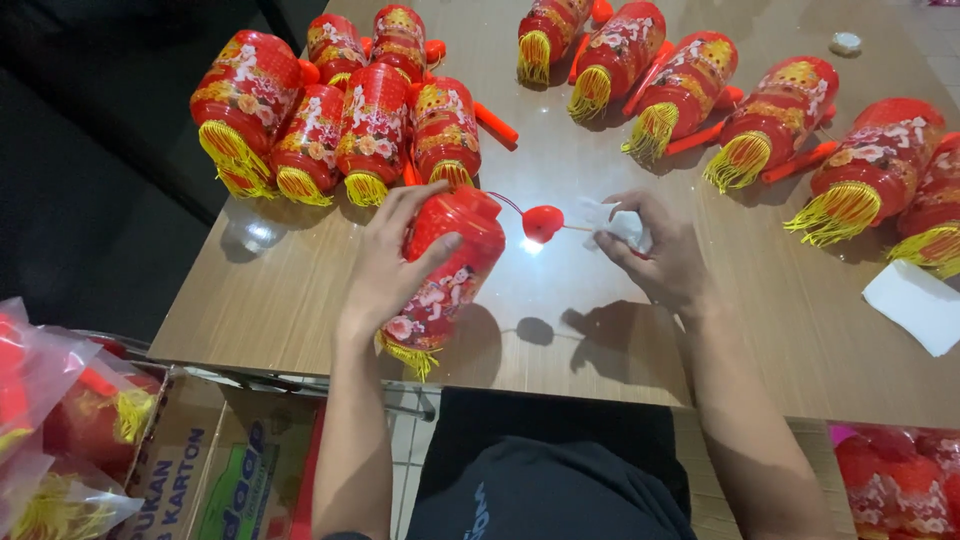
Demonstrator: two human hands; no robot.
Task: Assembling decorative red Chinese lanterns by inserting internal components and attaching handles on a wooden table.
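The left hand (pixel 395 262) has its fingers wrapped around a red paper lantern (pixel 445 275) with a yellow tassel, held just above the brown counter (pixel 560 330). The right hand (pixel 655 255) pinches a small white bit (pixel 615 222) in its fingers, beside a red round cap (pixel 542 222) that hangs from the lantern by a thin cord. More lanterns (pixel 370 125) lie in rows behind.

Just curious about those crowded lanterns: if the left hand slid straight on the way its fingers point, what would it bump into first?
The left hand grips a red lantern, fingers pointing up and away. Going straight on, it would probably meet the cluster of lanterns lying just beyond, though depth is hard to judge.
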